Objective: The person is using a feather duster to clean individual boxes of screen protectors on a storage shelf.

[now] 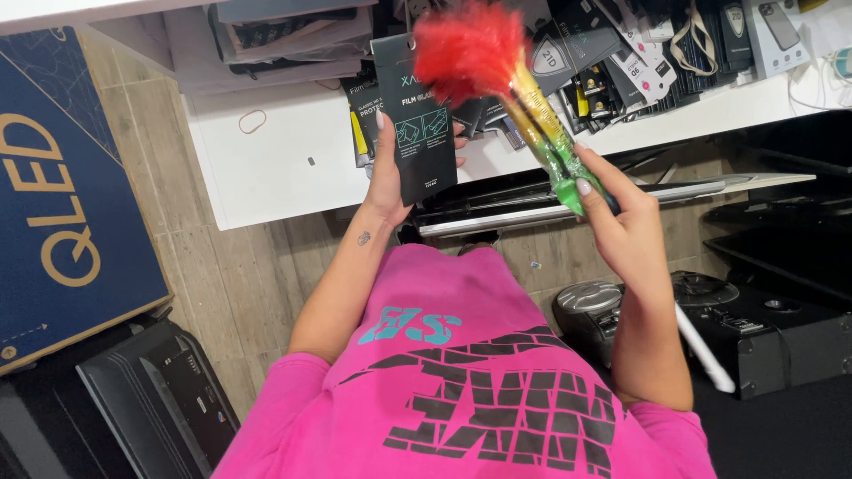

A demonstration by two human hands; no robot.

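Dusting appears to be the step in hand: a feather duster [510, 89] is gripped by the right hand [621, 222], fingers wrapped tight round its glittery green-and-yellow handle, the red feather head angled toward 11 o'clock over the goods on the white counter [266, 160]. A flat black packet [415, 115] is held upright by the left hand [386, 173], pinched with the thumb on its 3 o'clock edge and the fingers behind, its top just beside the red feathers, though contact between them cannot be told. The next move, as judged, calls for a light sweep of the feathers down the packet's face with the packet kept steady, and then a free spot on the counter for it.

At 12 to 2 o'clock of the hands, the counter is crowded with a heap of small dark packets [639, 62], so little room is left there. At 10 o'clock a bare stretch of counter is seen, with a rubber band [253, 121] lying on it. The counter's front edge runs just below the left wrist. Well apart at 8 o'clock a large blue carton [62, 195] leans, and at 4 o'clock black devices [754, 328] are stacked on the floor, narrowing any step to that side
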